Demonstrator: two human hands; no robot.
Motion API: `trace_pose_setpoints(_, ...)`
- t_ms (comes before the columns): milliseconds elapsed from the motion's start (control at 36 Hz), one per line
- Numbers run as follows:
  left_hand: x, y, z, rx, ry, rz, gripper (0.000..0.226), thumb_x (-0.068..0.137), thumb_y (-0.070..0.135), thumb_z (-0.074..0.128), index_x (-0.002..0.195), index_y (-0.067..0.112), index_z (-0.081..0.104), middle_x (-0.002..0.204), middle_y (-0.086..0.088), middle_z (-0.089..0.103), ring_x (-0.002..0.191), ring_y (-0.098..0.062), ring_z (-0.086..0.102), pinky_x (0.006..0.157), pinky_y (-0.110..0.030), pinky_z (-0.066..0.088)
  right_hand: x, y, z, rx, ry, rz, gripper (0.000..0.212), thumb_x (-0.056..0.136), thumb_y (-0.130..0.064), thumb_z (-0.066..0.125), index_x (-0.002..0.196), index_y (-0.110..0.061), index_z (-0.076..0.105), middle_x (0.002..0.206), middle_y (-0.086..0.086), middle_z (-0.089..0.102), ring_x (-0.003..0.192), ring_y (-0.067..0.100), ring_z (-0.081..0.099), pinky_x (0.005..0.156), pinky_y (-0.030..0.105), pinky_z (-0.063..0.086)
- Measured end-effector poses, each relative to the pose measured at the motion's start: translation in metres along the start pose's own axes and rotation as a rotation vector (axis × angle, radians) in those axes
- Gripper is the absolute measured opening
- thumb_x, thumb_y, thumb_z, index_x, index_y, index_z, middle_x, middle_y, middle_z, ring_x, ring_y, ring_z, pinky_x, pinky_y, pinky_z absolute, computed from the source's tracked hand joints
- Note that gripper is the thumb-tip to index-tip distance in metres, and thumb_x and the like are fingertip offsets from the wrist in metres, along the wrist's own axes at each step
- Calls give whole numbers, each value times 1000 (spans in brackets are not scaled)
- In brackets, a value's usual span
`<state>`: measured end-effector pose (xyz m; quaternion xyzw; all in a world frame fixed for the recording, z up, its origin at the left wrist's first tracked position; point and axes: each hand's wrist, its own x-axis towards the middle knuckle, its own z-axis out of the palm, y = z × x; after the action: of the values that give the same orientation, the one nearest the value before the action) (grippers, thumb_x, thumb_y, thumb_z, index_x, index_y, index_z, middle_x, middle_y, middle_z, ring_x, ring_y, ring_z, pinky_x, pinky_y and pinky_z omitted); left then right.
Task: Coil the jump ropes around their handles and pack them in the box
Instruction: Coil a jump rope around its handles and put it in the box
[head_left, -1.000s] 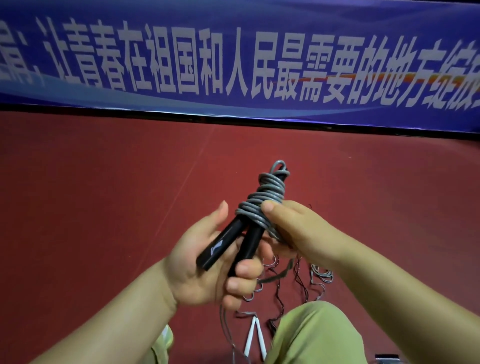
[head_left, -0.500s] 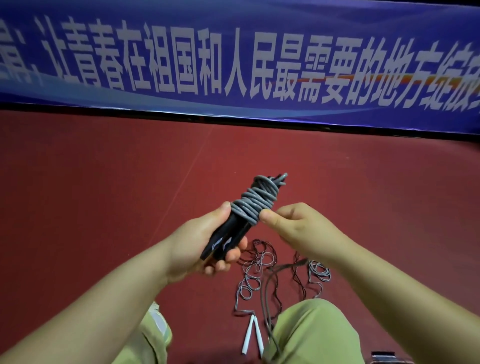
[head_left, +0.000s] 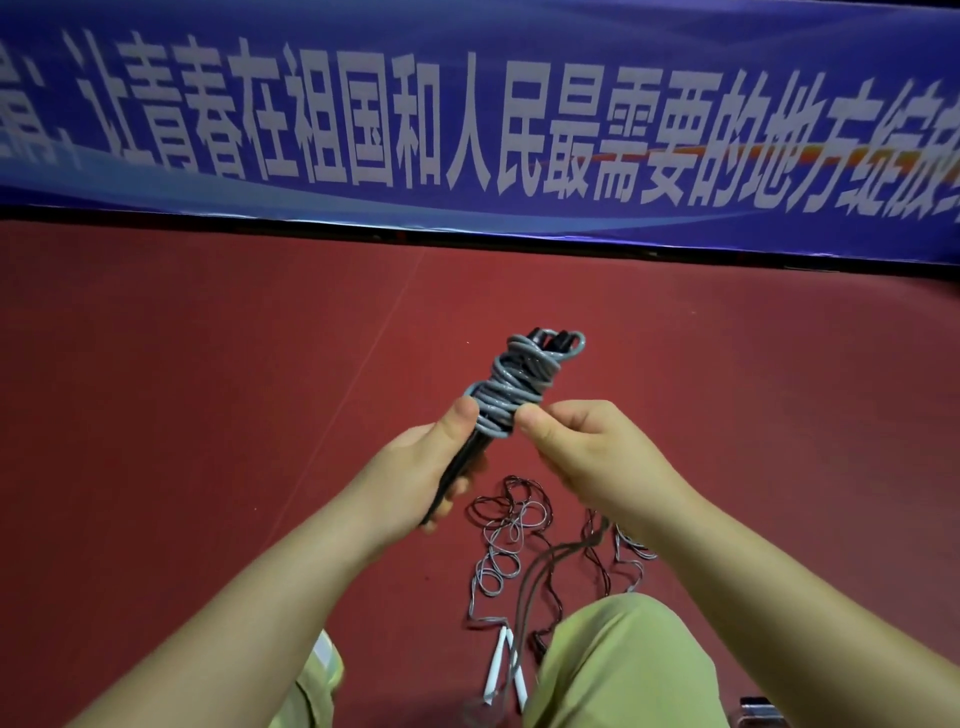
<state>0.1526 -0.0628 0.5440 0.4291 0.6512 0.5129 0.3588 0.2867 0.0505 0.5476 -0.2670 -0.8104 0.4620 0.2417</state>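
In the head view, the step in hand is the coiling of one jump rope. The left hand (head_left: 415, 467) grips the pair of black plastic handles (head_left: 457, 473), its fingers curled round them and its thumb pressed on the low edge of the coil. The grey plastic-coated rope (head_left: 511, 389) is wound in many turns round the upper part of the handles, which point toward 1 o'clock, in the air at the middle of the picture. The right hand (head_left: 587, 452) pinches the rope just beside the coil, at its 4 o'clock side, thumb against curled fingers. A loose grey tail (head_left: 540, 571) hangs from under this hand toward 6 o'clock, so I judge the winding is not yet finished. The next move calls, I think, for some more turns with the tail kept tight, then tucking the end so that the coil cannot spring open. The box is not in view, so I cannot tell where it is. Below, on the dark red matte floor (head_left: 208, 415), lies a tangle of thin grey and dark ropes (head_left: 509, 525) with two white slim handles (head_left: 498, 665) at 6 o'clock, still uncoiled. A knee in olive-green trousers (head_left: 623, 670) is at 5 o'clock. At 12 o'clock a wide blue banner with white characters (head_left: 467, 130) runs along the wall.
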Motion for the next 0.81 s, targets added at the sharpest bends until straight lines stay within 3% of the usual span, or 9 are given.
trace_pose_setpoints(111,11,-4,-9,317,147,97,91,63,92,29,73,4,52,61,-2,43,53,-17,39,56,-32,32,-1,-2,2,-83,-4,15,63,86,-62,49,75,1,51,63,6,33,56,17,28,56,35,24)
trace_pose_setpoints(194,14,-5,-13,536,251,113,89,61,92,33,81,9,59,62,4,45,58,-15,43,58,-33,35,0,-5,5,-56,-77,43,60,84,-70,43,85,-13,63,66,2,36,55,14,32,58,34,26)
trace_pose_setpoints(306,12,-4,-13,620,343,103,54,65,75,49,74,22,54,65,7,54,64,-13,52,59,-34,40,5,-6,9,-14,-64,83,55,88,-70,41,68,-21,54,49,-12,38,40,3,31,54,26,24)
trace_pose_setpoints(417,9,-2,-11,675,390,132,52,64,75,50,73,23,51,67,6,55,67,-13,54,61,-35,42,8,-4,14,68,-12,74,52,89,-64,44,64,-19,50,48,-9,30,42,7,24,50,28,19)
trace_pose_setpoints(472,9,2,-12,692,367,120,56,61,76,50,71,22,52,64,7,55,63,-13,54,56,-32,39,7,-2,15,124,-6,55,56,93,-58,45,51,-21,49,49,-8,28,44,10,21,49,27,18)
trace_pose_setpoints(556,9,4,-16,547,157,51,61,52,77,56,67,18,54,58,9,55,53,-11,50,55,-28,37,5,1,17,205,-12,34,55,89,-57,48,47,-23,40,50,-4,25,45,12,17,46,25,15)
trace_pose_setpoints(639,3,1,-19,-128,-322,-127,63,49,72,68,74,14,67,72,-9,68,60,-21,62,59,-28,49,0,0,22,324,2,24,40,82,-53,40,60,-20,32,50,-4,24,46,12,16,48,26,11)
trace_pose_setpoints(722,-2,-10,-15,-611,-822,-227,84,67,78,56,107,5,68,90,-14,72,79,-26,70,75,-38,56,-4,-3,26,410,3,-16,44,80,-55,40,69,-13,46,53,5,30,49,18,24,54,38,13)
trace_pose_setpoints(806,-5,-18,-5,-824,-954,-225,83,78,76,42,116,4,59,81,-4,67,71,-18,66,71,-35,56,-7,-9,27,384,-28,-70,46,89,-56,41,70,-15,48,47,5,38,46,19,33,47,29,23)
